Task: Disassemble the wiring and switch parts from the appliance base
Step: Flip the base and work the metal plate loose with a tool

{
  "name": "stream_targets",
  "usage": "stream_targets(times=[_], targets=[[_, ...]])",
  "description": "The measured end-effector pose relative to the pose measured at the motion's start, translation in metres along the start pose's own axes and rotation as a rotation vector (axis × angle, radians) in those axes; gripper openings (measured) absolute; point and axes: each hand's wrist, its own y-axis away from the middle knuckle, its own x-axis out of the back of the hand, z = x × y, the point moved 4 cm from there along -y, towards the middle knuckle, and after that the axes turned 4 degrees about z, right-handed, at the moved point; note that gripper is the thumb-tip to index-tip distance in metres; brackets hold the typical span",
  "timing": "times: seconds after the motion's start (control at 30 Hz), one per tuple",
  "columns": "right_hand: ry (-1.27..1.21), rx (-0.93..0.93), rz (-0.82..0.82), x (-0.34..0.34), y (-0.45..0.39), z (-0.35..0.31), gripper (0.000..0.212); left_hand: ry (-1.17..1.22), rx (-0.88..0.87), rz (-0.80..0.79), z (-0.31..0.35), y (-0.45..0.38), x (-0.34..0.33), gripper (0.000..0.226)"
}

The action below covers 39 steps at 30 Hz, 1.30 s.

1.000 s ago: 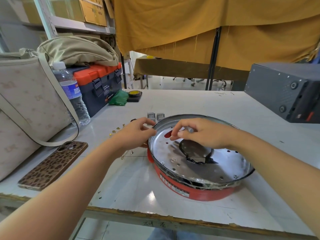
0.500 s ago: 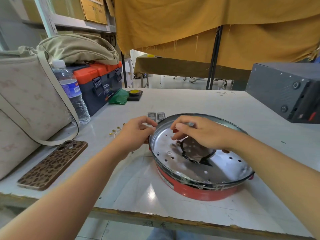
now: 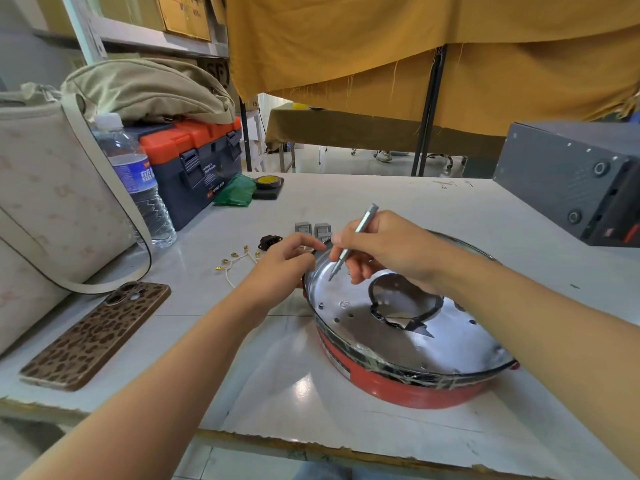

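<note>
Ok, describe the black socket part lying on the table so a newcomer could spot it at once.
Start at the red appliance base with its shiny metal plate. Just beyond the left hand gripping its far-left rim lies the black socket part. It is dark and chunky, unlike the two grey switches beside it and the gold-tipped wires.

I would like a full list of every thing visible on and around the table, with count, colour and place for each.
appliance base: one, red with a silver plate, near right of table
screwdriver: one, silver, tip over the plate
switch parts: two or more, grey, behind the base
wires: several, white with gold terminals, left of the base
black connector: one, by the wires
phone: one, leopard-print, near left
water bottle: one, clear
toolbox: one, orange and dark
bags: two, beige, far left
grey box: one, far right
left hand: grips the base rim
right hand: holds the screwdriver
</note>
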Motion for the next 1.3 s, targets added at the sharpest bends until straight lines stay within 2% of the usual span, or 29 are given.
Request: stream_targets(times=[0.13, 0.47, 1.0, 1.3], targets=[[0.002, -0.039, -0.008, -0.012, -0.005, 0.010, 0.017, 0.034, -0.047, 0.018, -0.005, -0.001, -0.003, 0.029], [0.022, -0.046, -0.045, -0.015, -0.004, 0.019, 0.021, 0.112, -0.169, 0.046, -0.016, -0.003, -0.011, 0.027], [0.065, -0.031, -0.044, -0.018, -0.004, 0.016, 0.018, 0.127, -0.184, 0.050, -0.018, -0.002, -0.011, 0.027], [0.307, 0.177, 0.034, -0.022, 0.002, -0.003, 0.022, 0.123, -0.209, 0.064, -0.017, -0.002, -0.011, 0.032]])
